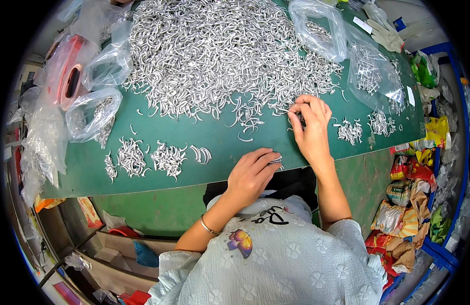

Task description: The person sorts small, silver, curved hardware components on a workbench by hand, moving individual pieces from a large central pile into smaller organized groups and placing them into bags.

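Fingers [302,108] of the right hand [313,128] pinch bent silver bits [282,110], in from the worktop's [204,129] near edge. Left hand [250,175], by that edge: can't tell. Pinch softly, avoid tangles.

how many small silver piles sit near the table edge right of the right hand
2: the nearer pile right of the right hand, the farther pile beyond it; the clear bag may hide more.

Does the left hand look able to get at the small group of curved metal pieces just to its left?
Probably yes: the left hand is close by, and only green tabletop shows between it and the small group of curved metal pieces.
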